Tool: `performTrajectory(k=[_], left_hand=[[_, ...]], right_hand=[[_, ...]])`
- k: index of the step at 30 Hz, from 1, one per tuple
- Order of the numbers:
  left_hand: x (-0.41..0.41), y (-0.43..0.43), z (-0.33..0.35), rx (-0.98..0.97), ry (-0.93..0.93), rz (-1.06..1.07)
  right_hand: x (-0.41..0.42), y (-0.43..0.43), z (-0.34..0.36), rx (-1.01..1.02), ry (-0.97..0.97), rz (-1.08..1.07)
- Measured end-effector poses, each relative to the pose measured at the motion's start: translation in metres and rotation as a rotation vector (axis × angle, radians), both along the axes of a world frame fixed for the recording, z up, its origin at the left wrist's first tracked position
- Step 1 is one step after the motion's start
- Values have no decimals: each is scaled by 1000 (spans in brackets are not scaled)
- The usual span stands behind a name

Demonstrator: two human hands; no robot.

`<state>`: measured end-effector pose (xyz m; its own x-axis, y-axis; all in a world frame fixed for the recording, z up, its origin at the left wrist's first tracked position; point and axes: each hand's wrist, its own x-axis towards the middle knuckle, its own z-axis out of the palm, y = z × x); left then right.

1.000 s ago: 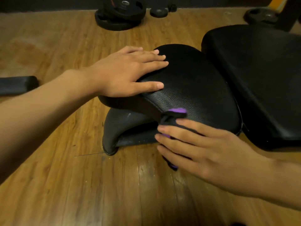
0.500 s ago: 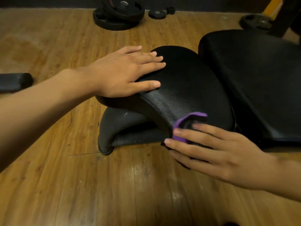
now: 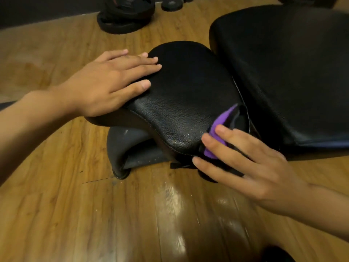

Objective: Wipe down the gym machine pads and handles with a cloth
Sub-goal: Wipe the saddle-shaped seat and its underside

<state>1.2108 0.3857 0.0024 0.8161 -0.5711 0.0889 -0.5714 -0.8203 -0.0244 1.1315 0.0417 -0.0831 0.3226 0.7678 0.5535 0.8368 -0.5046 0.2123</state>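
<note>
A wooden plank floor (image 3: 56, 214) filled the view, glossy with reflected light toward 6 o'clock, and a dark wall base ran along the far edge at 11 o'clock. Two black padded cushions lay low over it: one large pad (image 3: 292, 72) at 2 o'clock, and one smaller seat pad (image 3: 188, 95) just beside it at centre, resting over a single curved grey-black support (image 3: 122, 144). Two hands were in view. The left hand (image 3: 105, 86), at 9 o'clock of the seat pad, lay flat on it with fingers straight, grasping nothing. The right hand (image 3: 245, 167), at 5 o'clock, pressed straight fingers on one purple-and-black cloth (image 3: 217, 127) against the seat pad's near corner. One stack of weight plates (image 3: 124, 17) sat at 12 o'clock, with a smaller plate (image 3: 171, 5) near it.
</note>
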Motion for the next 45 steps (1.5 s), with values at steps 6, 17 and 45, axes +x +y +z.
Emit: performTrajectory(k=[6, 17, 45], left_hand=[[-1, -2, 1, 8, 4, -7], [1, -1, -1, 11, 16, -9], [-1, 2, 0, -9, 36, 7]], right_hand=[[-16, 75, -23, 192, -128, -3], [-21, 48, -57, 666, 251, -211], [-8, 5, -25, 125, -13, -84]])
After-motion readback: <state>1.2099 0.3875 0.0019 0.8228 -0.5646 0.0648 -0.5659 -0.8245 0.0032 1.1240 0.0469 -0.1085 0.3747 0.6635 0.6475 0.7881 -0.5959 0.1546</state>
